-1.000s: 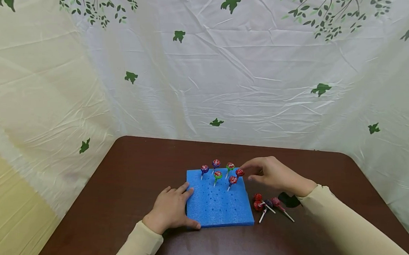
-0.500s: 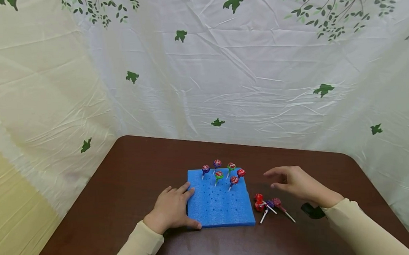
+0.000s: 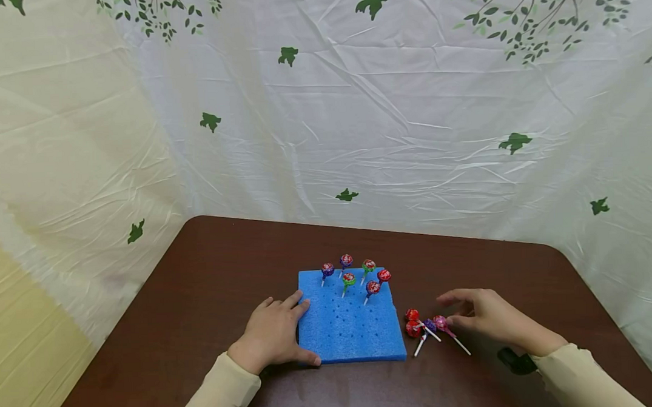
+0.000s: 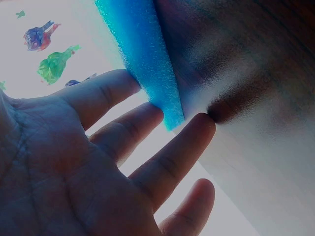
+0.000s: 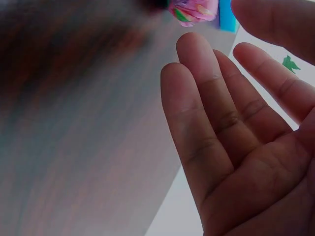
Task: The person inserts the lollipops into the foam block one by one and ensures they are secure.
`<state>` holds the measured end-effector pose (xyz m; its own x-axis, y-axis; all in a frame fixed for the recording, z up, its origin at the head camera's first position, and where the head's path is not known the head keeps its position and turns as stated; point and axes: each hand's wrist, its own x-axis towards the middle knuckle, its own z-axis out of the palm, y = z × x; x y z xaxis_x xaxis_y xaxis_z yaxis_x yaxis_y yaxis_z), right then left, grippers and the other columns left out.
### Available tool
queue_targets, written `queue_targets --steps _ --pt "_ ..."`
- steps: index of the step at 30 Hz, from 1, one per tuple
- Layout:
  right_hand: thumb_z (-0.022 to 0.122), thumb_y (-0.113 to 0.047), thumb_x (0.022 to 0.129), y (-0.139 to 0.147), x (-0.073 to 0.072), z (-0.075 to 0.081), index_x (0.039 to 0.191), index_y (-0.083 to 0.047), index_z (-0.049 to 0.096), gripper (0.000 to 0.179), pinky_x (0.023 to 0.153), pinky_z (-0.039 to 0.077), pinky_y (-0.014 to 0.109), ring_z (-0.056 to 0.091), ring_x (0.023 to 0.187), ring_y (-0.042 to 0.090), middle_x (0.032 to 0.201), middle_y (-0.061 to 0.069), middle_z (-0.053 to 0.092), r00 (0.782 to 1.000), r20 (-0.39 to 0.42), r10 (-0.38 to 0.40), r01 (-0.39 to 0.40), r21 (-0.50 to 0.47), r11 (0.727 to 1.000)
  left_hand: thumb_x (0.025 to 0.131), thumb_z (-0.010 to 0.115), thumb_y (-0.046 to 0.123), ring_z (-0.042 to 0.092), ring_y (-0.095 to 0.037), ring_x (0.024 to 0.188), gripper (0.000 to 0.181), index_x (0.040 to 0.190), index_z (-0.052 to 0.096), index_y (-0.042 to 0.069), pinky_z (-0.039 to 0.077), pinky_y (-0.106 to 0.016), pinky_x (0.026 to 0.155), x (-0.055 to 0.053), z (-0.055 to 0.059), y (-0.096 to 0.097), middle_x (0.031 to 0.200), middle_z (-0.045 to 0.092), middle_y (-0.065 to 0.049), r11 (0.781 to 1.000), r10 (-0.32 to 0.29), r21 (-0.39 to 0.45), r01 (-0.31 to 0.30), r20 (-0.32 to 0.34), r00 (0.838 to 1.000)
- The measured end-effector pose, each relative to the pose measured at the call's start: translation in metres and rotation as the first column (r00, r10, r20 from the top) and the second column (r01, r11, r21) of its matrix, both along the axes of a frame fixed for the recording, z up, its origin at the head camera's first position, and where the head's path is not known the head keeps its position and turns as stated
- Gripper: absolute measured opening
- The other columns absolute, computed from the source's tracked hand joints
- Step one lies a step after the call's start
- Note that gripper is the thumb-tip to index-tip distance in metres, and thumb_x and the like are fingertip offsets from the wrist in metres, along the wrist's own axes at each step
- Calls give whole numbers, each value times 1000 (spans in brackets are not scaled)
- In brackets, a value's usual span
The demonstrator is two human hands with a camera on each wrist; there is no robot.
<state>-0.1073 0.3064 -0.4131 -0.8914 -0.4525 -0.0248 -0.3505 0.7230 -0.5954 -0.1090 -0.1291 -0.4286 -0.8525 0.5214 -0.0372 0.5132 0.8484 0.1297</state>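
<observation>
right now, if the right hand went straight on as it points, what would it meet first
Probably the pink lollipop, just ahead of the right hand, though depth is unclear and the hand could pass above it.

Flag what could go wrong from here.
1. The pink lollipop lies right beside the purple-blue lollipop, whose neighbours' sticks cross; the right hand, close by, might nudge or roll the others while picking it up.
2. The left hand touches the blue foam block only along its left side, so pushing a stick in at the right could shift or tilt it.
3. Lollipops already in the foam lean, so a careless brush might loosen one.
</observation>
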Motion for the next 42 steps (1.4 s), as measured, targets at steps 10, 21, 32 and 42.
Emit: queue_targets --steps 10,21,32,42 --pt "76 -12 88 -3 3 -9 123 -4 66 38 65 56 28 68 85 9 115 12 68 999 54 3 -1 -34 999 62 72 82 57 -31 122 111 146 53 12 36 -54 107 -1 1 0 152 45 -11 1000 6 8 -6 12 1000" --pt "80 -13 85 -9 3 -16 121 -5 67 40 56 52 26 62 74 5 107 4 68 1000 7 4 -4 3 1000 61 71 83 57 -31 122 112 146 53 12 37 -54 107 0 2 0 151 45 -11 1000 6 3 -6 10 1000" --pt "81 -13 84 -10 3 -19 116 -9 70 33 53 50 25 56 69 5 105 1 65 1000 -18 -1 1 7 1000 61 72 83 57 -32 123 112 146 53 12 36 -55 107 0 3 0 151 45 -12 1000 7 11 -7 12 1000" --pt "80 -12 85 -8 2 -18 110 -10 71 27 58 53 25 61 76 6 100 -2 67 999 -32 -14 14 17 1000 61 71 84 58 -31 122 113 146 53 12 36 -54 107 2 2 1 151 45 -11 1000 6 -5 -6 6 1000"
